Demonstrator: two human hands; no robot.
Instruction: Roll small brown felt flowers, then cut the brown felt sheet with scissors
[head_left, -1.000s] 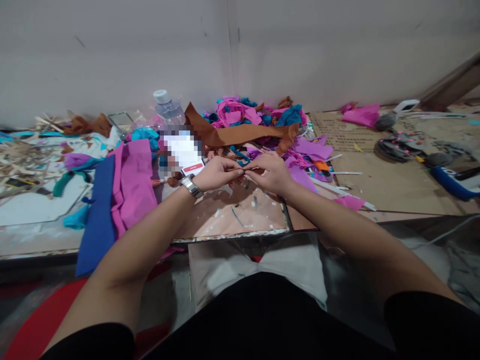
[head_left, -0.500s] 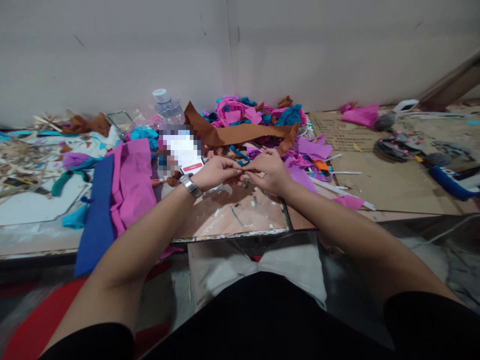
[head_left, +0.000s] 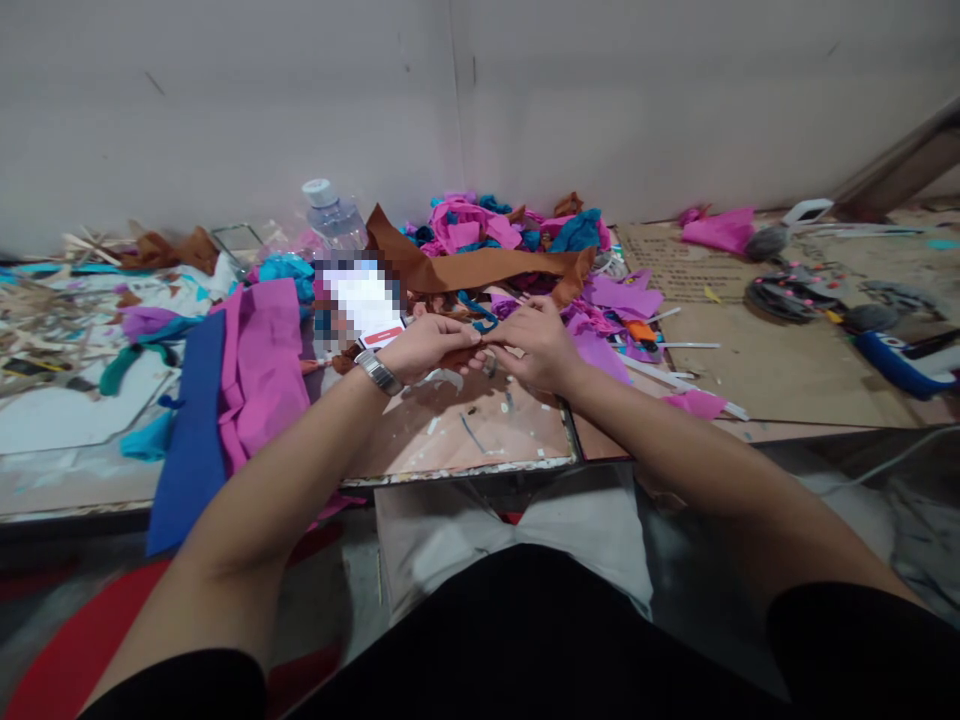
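Note:
My left hand (head_left: 431,347), with a metal watch (head_left: 379,372) at its wrist, is closed, fingertips pinched together over the table. Against it comes my right hand (head_left: 536,345), thumb and forefinger pressed together at the same spot. A small brownish bit seems to lie between the fingertips, too small and covered to name. Just beyond the fingers is a dark blue twisted strip (head_left: 486,325). Behind the hands lies a long brown crepe paper strip (head_left: 495,268). A phone (head_left: 367,305) with a lit, partly blurred screen rests beside my left hand.
Pink crepe paper (head_left: 270,365) and a blue sheet (head_left: 191,420) hang over the front edge at left. A clear bottle (head_left: 335,220) stands near the wall. Crumpled paper scraps (head_left: 480,222) pile up behind. On the right are cardboard (head_left: 705,350), a pincushion (head_left: 795,295) and white sticks (head_left: 697,385).
The hands stay together in nearly the same place, with only slight finger movement. The whole view has shifted very slightly.

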